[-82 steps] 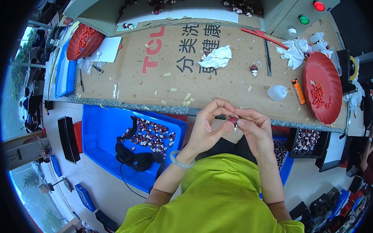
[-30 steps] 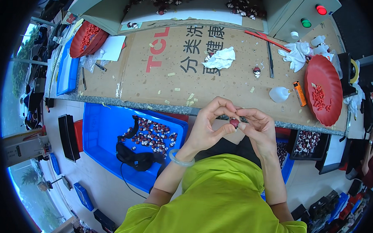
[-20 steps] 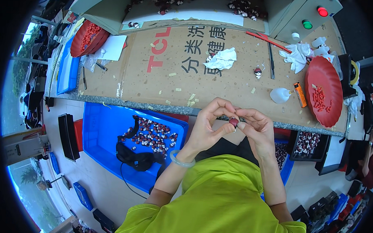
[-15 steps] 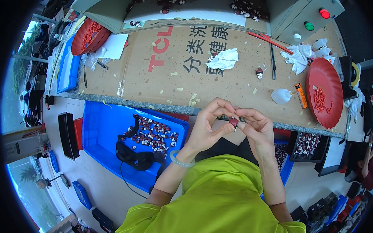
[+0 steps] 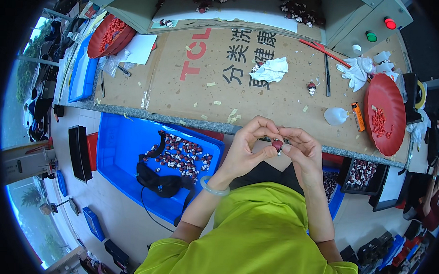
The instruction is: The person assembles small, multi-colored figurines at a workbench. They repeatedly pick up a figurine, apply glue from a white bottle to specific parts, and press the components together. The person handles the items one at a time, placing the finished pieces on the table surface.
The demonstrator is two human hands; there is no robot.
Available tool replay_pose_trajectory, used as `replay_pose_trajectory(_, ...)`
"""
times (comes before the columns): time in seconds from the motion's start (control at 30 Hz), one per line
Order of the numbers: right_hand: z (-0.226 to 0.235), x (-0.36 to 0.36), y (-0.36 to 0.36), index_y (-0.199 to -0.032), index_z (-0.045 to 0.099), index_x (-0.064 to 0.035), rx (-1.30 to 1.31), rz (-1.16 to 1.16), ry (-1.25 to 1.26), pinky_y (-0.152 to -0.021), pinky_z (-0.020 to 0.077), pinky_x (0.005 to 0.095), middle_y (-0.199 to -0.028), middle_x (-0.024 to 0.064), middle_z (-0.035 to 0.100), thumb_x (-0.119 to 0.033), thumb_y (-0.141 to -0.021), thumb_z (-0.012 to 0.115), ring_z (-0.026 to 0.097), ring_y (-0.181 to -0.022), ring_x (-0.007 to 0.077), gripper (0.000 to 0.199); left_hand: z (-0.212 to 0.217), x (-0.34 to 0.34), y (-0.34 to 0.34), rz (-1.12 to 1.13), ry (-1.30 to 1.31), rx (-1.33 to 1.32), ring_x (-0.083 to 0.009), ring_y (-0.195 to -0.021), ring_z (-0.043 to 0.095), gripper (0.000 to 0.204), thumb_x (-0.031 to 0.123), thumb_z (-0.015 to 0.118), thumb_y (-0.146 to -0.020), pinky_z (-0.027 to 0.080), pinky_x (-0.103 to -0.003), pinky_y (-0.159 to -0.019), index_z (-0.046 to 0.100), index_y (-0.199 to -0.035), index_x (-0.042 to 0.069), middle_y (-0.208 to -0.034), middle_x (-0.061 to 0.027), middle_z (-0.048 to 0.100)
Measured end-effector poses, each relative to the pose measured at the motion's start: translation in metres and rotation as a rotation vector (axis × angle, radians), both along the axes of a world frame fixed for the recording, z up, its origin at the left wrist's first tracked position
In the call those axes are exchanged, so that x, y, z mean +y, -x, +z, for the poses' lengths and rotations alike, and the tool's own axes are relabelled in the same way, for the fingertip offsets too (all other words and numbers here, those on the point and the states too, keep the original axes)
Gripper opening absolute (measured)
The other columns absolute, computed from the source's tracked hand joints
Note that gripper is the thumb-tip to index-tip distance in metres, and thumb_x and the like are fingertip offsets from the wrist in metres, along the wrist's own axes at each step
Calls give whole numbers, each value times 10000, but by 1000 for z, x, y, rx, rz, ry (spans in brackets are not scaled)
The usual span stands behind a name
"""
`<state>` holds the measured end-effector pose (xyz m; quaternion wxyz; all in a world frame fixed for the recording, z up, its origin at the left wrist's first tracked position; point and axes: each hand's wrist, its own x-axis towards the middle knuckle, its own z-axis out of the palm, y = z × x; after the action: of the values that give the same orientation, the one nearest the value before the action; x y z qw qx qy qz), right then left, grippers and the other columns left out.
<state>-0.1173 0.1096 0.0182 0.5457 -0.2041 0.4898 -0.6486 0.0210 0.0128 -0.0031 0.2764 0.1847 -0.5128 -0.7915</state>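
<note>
Head view, 2 hands raised together, left hand [image 5: 245,147] and right hand [image 5: 301,152] pinching small red part [image 5: 276,145] (fingertips touching).

- Lighting: bright, even and diffuse across the bench [image 5: 279,98]; colours read clearly.
- Source: daylight shows at the far left edge, where the outdoor area is pale and washed out.
- Shadows: soft and faint; a weak one lies under the hands, left hand [image 5: 245,150] and right hand [image 5: 301,152], with no hard edges.
- Glare: mild sheen on the red plate [image 5: 384,114] and the blue bin [image 5: 125,148]; nothing blown out on the bench.
- Focus: centre sharp; detail softens toward the rim.
- Distortion: strong fisheye; the bench edge bows, and a black vignette rings the frame.
- Small item between the fingertips too small to resolve.
</note>
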Motion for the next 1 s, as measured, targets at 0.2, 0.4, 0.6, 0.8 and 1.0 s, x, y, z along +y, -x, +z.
replay_pose_trajectory(0.2, -2, 1, 5, -1113, 607, 65, -36, 6, -13, -970, 415, 309, -1125, 142, 639, 4, -800, 626, 577, -1077, 174, 319, 0, -1, 2, -11, -38, -4, -114, -959, 587, 381, 176, 739, -831, 433, -281, -889, 493, -1085, 35, -967, -62, 649)
replay_pose_trajectory(0.4, -1, -1, 3, -1115, 592, 77, -43, 13, 6, -975, 438, 366, -1129, 172, 634, -43, -822, 605, 585, -1093, 220, 317, 1, -1, -10, 20, -24, 0, -110, -956, 592, 351, 131, 726, -835, 447, -269, -861, 491, -1078, 36, -981, -63, 655)
replay_pose_trajectory(0.6, -11, 15, 20, -1143, 548, 99, -15, -47, 94, -984, 458, 458, -1103, 209, 623, -129, -852, 586, 583, -1117, 294, 372, -3, -7, -103, 83, -50, -248, -116, -909, 612, 301, 37, 712, -805, 485, -266, -806, 525, -1041, 35, -963, -57, 651)
replay_pose_trajectory(0.8, -20, 20, 27, -1178, 523, 87, 10, 25, 44, -990, 460, 429, -1096, 189, 625, -182, -883, 577, 593, -1087, 268, 403, -165, 19, -242, 264, 42, -1120, -147, -671, 642, 225, 73, 694, -816, 509, -277, -613, 576, -996, 7, -763, -60, 657)
replay_pose_trajectory(1.0, -14, 21, 23, -1123, 562, 81, 15, 0, 15, -950, 481, 419, -1031, 176, 643, -159, -871, 595, 617, -1021, 252, 350, -221, 13, -236, 689, -191, -895, -211, -633, 657, 289, 256, 667, -868, 491, -336, -574, 621, -906, -27, -752, -144, 673)
